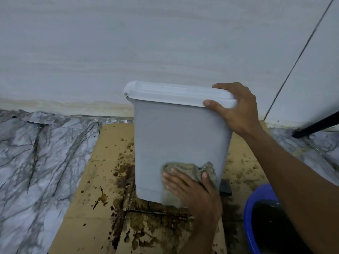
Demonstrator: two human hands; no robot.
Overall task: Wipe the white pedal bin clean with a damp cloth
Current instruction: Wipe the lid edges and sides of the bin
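The white pedal bin (174,134) stands on stained cardboard, its lid (174,93) closed. My right hand (238,110) grips the lid's right corner, thumb on the front rim and fingers over the top. My left hand (194,191) presses a dirty grey-brown cloth (185,167) flat against the lower part of the bin's near side, fingers spread and straight. The black pedal (225,186) pokes out at the bin's lower right, partly hidden by my left hand.
The cardboard (95,180) carries brown splashes and wet patches. A blue basin (256,198) of dark water sits at the lower right under my right forearm. Marble-patterned floor (36,153) lies left. A wall stands close behind; a black leg (315,127) slants at right.
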